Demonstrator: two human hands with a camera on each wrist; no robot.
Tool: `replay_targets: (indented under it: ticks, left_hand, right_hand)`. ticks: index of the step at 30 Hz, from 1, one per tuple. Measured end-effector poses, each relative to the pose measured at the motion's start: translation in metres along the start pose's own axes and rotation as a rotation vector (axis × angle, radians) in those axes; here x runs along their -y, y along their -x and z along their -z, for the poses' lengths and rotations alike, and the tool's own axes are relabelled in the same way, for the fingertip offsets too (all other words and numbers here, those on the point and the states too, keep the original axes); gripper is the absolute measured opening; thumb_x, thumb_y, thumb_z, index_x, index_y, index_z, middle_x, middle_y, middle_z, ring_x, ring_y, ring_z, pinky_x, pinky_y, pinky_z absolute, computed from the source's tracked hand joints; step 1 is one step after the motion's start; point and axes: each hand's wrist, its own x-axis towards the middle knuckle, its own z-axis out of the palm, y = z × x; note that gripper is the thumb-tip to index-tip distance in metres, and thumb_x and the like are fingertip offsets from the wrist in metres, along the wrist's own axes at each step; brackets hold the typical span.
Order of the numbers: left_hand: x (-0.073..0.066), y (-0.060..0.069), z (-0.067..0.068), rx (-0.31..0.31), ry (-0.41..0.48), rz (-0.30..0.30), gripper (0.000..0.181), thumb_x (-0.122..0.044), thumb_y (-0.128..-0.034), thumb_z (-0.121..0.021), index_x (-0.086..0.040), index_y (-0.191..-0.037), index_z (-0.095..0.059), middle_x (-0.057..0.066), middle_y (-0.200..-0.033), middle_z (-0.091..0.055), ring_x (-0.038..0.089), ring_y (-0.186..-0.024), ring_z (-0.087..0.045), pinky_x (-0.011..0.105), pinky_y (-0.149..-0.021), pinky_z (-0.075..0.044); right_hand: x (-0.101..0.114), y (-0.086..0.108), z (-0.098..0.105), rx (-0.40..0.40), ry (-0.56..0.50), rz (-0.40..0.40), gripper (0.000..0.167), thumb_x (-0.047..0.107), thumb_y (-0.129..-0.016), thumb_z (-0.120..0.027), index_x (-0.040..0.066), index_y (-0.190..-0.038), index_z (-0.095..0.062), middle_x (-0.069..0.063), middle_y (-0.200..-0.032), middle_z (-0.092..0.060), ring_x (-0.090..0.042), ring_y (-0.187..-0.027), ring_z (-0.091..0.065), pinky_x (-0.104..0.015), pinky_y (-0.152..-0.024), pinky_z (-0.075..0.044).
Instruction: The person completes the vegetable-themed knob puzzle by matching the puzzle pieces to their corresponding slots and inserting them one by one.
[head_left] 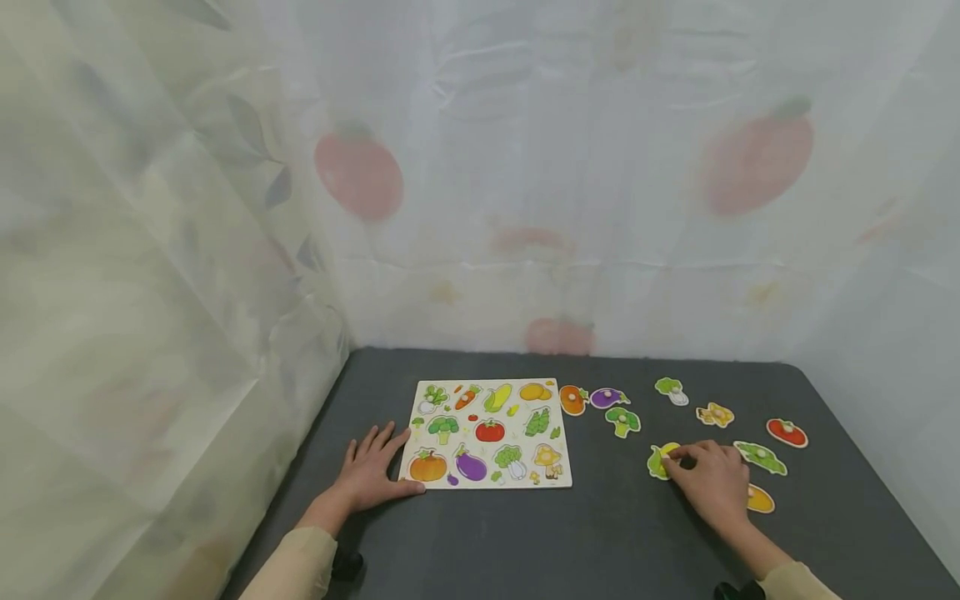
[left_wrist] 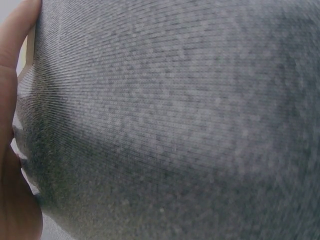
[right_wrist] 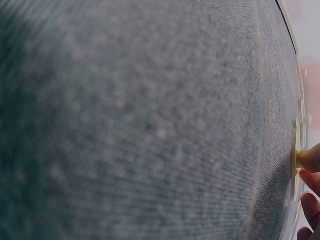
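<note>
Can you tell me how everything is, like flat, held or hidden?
puzzle board: flat on the table
left hand: fingers spread, touching the board
right hand: pinching the green-yellow piece
green-yellow piece: held; lifted or not, can't tell
orange piece: loose
eggplant piece: loose
broccoli piece: loose
leafy piece: loose
mushroom piece: loose
tomato piece: loose
pea-pod piece: loose
yellow piece: loose, partly hidden
curtain: hanging

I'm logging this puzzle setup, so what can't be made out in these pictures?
- Head view: right side of the yellow-green piece, covered by the right hand.
- Head view: left end of the yellow oval piece, behind that hand.
- Left wrist view: most of the board, cut off by the left edge and left hand.
- Right wrist view: the yellow-green piece's printed face, seen edge-on.
</note>
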Motion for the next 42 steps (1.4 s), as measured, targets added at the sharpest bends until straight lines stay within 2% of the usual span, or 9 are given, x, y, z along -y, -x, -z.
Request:
replay_targets:
  ticks: [7,12,17,21,27,36,42]
  left_hand:
    - [0.0,0.0,0.0,-0.001,-0.005,0.015,0.115,-0.081,-0.071,-0.073,-0.018,-0.161,-0.037,0.021,-0.165,-0.025,0.049,-0.151,-0.013,0.074,-0.114,-0.003]
    - [0.004,-0.001,-0.004,-0.005,-0.009,0.004,0.117,-0.085,-0.071,-0.069,-0.019,-0.162,-0.035,0.02,-0.166,-0.024,0.049,-0.151,-0.012,0.074,-0.114,-0.001]
    - [0.003,-0.002,-0.002,0.01,-0.012,0.021,0.118,-0.085,-0.0702,-0.069,-0.02,-0.163,-0.033,0.018,-0.167,-0.022,0.047,-0.153,-0.011,0.072,-0.116,-0.001]
    - [-0.002,-0.001,0.002,0.008,0.003,0.02,0.116,-0.08,-0.0703,-0.074,-0.017,-0.161,-0.037,0.021,-0.166,-0.024,0.049,-0.151,-0.013,0.074,-0.114,-0.002]
    - [0.001,-0.001,-0.001,0.01,0.002,0.015,0.116,-0.081,-0.0712,-0.072,-0.018,-0.161,-0.036,0.021,-0.166,-0.024,0.049,-0.151,-0.013,0.074,-0.115,-0.001]
    - [0.001,-0.001,0.001,0.033,-0.018,0.036,0.116,-0.083,-0.0717,-0.07,-0.022,-0.163,-0.033,0.016,-0.168,-0.021,0.046,-0.153,-0.011,0.073,-0.116,-0.001]
    - [-0.001,-0.001,0.003,0.03,0.012,0.024,0.115,-0.081,-0.0726,-0.072,-0.02,-0.162,-0.034,0.019,-0.167,-0.021,0.048,-0.153,-0.011,0.074,-0.115,0.0]
  right_hand:
    - [0.0,0.0,0.0,0.001,-0.007,-0.001,0.022,0.028,-0.081,-0.085,0.008,-0.086,-0.079,-0.017,-0.097,-0.066,-0.045,-0.099,-0.049,-0.066,-0.084,-0.033]
    - [-0.001,0.0,-0.001,0.002,-0.01,-0.002,0.021,0.027,-0.081,-0.085,0.007,-0.087,-0.079,-0.015,-0.095,-0.065,-0.043,-0.099,-0.049,-0.064,-0.083,-0.033]
    - [0.002,-0.006,-0.001,-0.024,-0.005,0.038,0.018,0.025,-0.081,-0.084,0.008,-0.082,-0.078,-0.012,-0.092,-0.065,-0.043,-0.1,-0.05,-0.065,-0.085,-0.033]
    - [0.013,-0.015,-0.001,-0.031,-0.051,0.07,0.016,0.025,-0.084,-0.083,0.009,-0.084,-0.078,-0.012,-0.094,-0.065,-0.042,-0.102,-0.049,-0.065,-0.086,-0.033]
    - [0.049,-0.034,-0.016,-0.011,-0.127,0.091,0.015,0.028,-0.087,-0.08,0.012,-0.088,-0.081,-0.011,-0.099,-0.065,-0.041,-0.108,-0.048,-0.063,-0.088,-0.033]
    - [0.127,-0.064,-0.058,0.065,-0.204,0.11,0.018,0.033,-0.089,-0.078,0.015,-0.091,-0.08,-0.009,-0.105,-0.065,-0.038,-0.116,-0.048,-0.061,-0.098,-0.033]
    - [0.161,-0.08,-0.087,0.117,-0.217,0.12,0.017,0.035,-0.09,-0.076,0.019,-0.089,-0.081,-0.007,-0.106,-0.065,-0.037,-0.118,-0.047,-0.059,-0.1,-0.034]
